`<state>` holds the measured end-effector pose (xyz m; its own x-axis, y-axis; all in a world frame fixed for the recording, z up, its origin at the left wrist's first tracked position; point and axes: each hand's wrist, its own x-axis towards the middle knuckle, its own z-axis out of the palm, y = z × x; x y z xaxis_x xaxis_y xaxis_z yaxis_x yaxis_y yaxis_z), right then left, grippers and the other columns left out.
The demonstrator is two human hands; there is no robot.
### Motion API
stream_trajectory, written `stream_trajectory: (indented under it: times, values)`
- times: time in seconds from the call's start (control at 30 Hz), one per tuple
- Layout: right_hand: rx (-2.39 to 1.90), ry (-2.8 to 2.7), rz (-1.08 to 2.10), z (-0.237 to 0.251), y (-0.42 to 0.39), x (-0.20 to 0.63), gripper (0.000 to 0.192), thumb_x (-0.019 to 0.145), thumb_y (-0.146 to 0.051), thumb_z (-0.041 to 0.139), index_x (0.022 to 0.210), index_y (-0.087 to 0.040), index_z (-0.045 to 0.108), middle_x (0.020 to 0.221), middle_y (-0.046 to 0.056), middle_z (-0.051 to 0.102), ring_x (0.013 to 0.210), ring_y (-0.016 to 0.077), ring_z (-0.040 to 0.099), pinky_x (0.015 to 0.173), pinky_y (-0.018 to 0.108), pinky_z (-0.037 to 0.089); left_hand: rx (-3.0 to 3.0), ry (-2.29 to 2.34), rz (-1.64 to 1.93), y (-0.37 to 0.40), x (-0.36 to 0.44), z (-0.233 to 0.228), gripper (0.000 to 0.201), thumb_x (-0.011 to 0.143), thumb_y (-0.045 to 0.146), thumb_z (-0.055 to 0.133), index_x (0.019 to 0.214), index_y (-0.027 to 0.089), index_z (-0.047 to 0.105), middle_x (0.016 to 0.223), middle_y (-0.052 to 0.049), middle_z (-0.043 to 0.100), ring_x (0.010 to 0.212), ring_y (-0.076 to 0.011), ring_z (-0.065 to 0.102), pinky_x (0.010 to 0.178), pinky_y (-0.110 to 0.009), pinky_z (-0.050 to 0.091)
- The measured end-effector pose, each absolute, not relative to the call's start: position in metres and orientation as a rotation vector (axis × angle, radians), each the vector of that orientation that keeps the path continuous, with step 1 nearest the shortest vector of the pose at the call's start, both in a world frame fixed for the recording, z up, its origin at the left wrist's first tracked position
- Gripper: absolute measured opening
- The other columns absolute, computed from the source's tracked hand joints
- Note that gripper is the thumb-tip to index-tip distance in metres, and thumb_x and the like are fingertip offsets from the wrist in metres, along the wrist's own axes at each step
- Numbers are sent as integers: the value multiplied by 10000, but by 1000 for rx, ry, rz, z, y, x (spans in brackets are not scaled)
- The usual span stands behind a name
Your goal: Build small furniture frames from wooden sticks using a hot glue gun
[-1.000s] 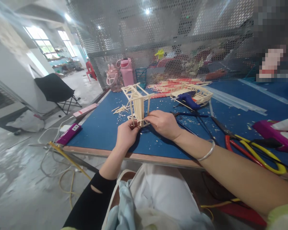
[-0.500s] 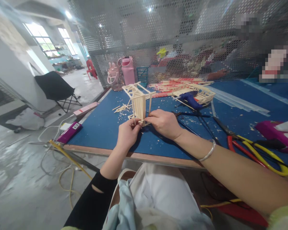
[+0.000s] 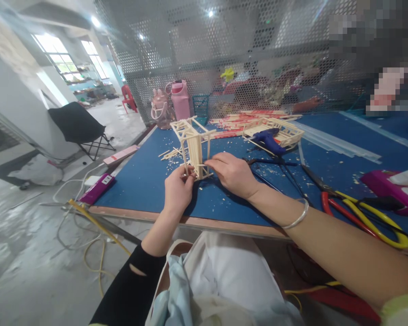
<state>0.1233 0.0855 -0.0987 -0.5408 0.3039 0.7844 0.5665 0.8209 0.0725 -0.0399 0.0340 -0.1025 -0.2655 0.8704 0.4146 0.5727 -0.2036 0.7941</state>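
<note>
**Your stick frame (image 3: 195, 151) stood on end**

It was pale and built of thin sticks: close-set strips formed a panel down its middle, slender posts flanked that, and open crosspieces spanned its top. Its partly hidden lower end was at the blue tabletop (image 3: 139, 190).

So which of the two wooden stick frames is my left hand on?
The nearer, upright frame, touched near its base by your left hand. The other frame, farther back to the right, is partly hidden by a blue tool.

Purple obj (image 3: 377, 184) cut off at edge; view thru mesh (image 3: 221, 45) blurry; R hand (image 3: 234, 174) palm hidden
</note>
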Motion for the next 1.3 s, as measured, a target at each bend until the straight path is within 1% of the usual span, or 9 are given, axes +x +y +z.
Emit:
stream_trajectory:
  times: [0.23,0.37,0.43,0.53,0.7,0.87,1.03,1.17,1.3]
  values:
    - [-663,-2221,-130,-97,85,126,281,936,-252,397,867,-176,658,898,102,598,864,205,536,772,319,457,1680,1722,1393,35,-44,-102,84,750,176,563,800,187,629,729,13,670,684,-152,657,676,-250,484]
    - [-646,-2194,196,-98,90,128,155,867,-186,511,824,-159,657,1044,122,584,980,207,558,868,349,448,1658,1677,1377,34,-46,-100,72,735,172,564,773,179,625,705,10,668,671,-151,646,672,-251,484]
    - [-626,-2227,382,-98,91,128,127,845,-159,536,816,-152,660,998,105,615,955,193,582,859,340,451,1653,1636,1366,36,-46,-97,85,728,158,554,771,176,625,704,8,670,670,-147,644,671,-249,488]
    - [-616,-2252,518,-95,93,128,119,831,-138,553,805,-160,667,817,51,643,848,167,595,808,314,456,1697,1603,1296,40,-44,-91,112,708,123,546,767,174,626,710,10,672,642,-131,627,662,-243,490]
    - [-630,-2216,470,-90,92,133,117,813,-116,565,797,-149,676,793,45,655,783,153,594,771,297,454,1813,1532,1169,45,-43,-84,114,691,135,573,789,163,624,674,18,635,597,-114,585,608,-224,470]
    - [-562,-2317,424,-88,86,136,111,818,-154,591,817,-177,700,794,34,666,770,146,607,764,287,462,1750,1508,1232,42,-45,-89,89,688,184,556,758,170,610,687,20,635,589,-106,572,613,-222,470]
    - [-557,-2344,318,-83,88,140,135,823,-139,567,806,-160,699,769,47,663,754,155,604,745,297,472,1727,1435,1260,49,-42,-96,112,681,210,535,762,179,606,698,16,617,617,-113,572,619,-226,450]
    - [-598,-2352,309,-83,92,144,132,806,-134,576,799,-168,703,770,44,658,771,159,606,747,302,480,1737,1432,1259,51,-38,-100,102,711,226,532,772,182,601,689,17,606,607,-110,553,610,-225,432]
    - [-631,-2410,379,-85,90,144,125,793,-137,587,797,-179,704,848,47,680,836,168,629,800,315,486,1695,1386,1279,48,-37,-101,133,699,213,583,827,181,602,700,22,627,612,-110,582,618,-225,448]
